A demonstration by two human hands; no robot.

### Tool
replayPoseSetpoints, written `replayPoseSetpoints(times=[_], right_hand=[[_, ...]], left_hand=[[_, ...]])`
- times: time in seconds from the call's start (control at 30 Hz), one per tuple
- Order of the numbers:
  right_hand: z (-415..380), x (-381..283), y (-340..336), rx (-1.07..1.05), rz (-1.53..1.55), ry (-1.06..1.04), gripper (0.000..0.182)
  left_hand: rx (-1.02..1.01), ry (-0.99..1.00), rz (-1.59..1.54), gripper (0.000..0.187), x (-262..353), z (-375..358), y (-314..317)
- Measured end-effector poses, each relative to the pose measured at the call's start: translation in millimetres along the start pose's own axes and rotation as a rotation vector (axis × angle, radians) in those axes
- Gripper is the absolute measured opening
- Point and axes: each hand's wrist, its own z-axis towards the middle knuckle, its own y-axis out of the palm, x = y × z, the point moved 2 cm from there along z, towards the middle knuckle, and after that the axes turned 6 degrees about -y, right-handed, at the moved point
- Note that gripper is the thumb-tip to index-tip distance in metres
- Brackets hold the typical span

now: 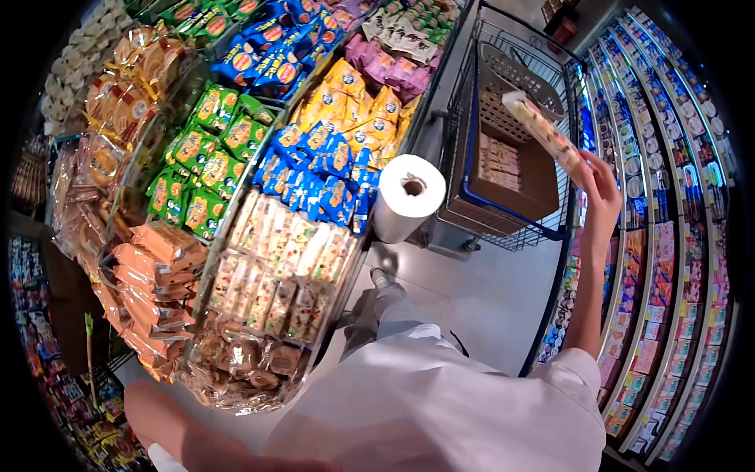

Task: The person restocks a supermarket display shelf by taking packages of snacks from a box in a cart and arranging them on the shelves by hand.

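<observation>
Head view shows the right hand (602,185) closed around one end of a long clear-wrapped snack packet (543,132), held above the blue-rimmed wire shopping trolley (511,216), while the left hand is out of sight beside the sweets display (259,259).

place: shop; evidence: snack packets (236,149) on display racks; stocked shelves (668,236); shopping trolley (511,134)
</observation>
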Motion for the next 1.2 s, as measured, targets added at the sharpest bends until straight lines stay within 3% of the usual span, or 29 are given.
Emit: replayPoseSetpoints(times=[0.07,0.13,0.2,0.27,0.33,0.4,0.47,0.57,0.67,0.73,0.83,0.87,0.93,1.0,1.07,1.13,1.2], right_hand=[[-12.2,34.5,-33.1,0.073,0.007,0.101,0.026],[-17.0,76.7,-61.1,0.109,0.031,0.177,0.026],[-11.4,103.1,-76.6,0.119,0.009,0.202,0.026],[4.6,125.4,-87.0,0.133,0.012,0.260,0.026],[28.8,165.2,-101.2,0.059,0.000,0.261,0.028],[55.1,209.5,-104.8,0.006,0.038,0.312,0.028],[74.5,257.8,-102.1,-0.143,0.058,0.484,0.033],[83.5,327.5,-84.2,-0.259,0.285,0.806,0.031],[77.4,363.6,-69.5,-0.437,0.539,1.089,0.035],[79.3,360.4,-58.0,-0.544,0.582,1.236,0.040],[71.8,380.9,-46.9,-0.643,0.792,1.321,0.048],[69.6,380.6,-46.0,-0.716,0.785,1.327,0.048],[69.4,376.1,-43.6,-0.761,0.888,1.122,0.059],[72.8,344.6,-35.9,-0.703,0.899,1.118,0.066],[76.3,326.8,-31.1,-0.791,0.887,0.957,0.067],[81.7,279.4,-18.8,-0.688,0.861,0.916,0.056],[85.1,256.6,-8.2,-0.841,0.852,0.768,0.059]], left_hand=[[0.026,-0.088,-0.011,0.010,-1.4,12.1,18.5],[0.021,0.150,-0.105,0.012,-8.5,24.2,36.1],[0.032,0.228,-0.082,0.012,-15.4,36.1,61.1],[-0.140,0.101,-0.218,0.013,-25.6,52.9,88.4],[-0.162,0.119,-0.221,0.014,-45.4,65.1,129.6],[0.087,0.140,-0.251,0.030,-76.0,77.5,191.9],[-0.065,-0.087,-0.341,0.020,-132.3,97.4,238.3],[-0.106,-0.660,-0.146,0.013,-215.9,116.6,330.7],[-0.061,-0.714,-0.052,0.014,-269.8,121.7,394.7],[-0.052,-0.933,-0.263,0.012,-284.1,110.1,419.8],[-0.033,-0.990,-0.258,0.014,-284.5,104.5,432.4],[0.001,-1.021,-0.264,0.014,-281.8,100.7,432.5],[0.137,-1.068,-0.239,0.014,-280.7,84.7,427.8],[0.174,-1.110,-0.176,0.014,-272.4,63.9,415.3],[0.312,-1.177,-0.100,0.012,-257.1,47.0,396.6],[0.486,-1.132,-0.014,0.014,-246.8,11.4,383.4],[0.605,-1.192,0.043,0.013,-234.8,-23.2,372.1]])
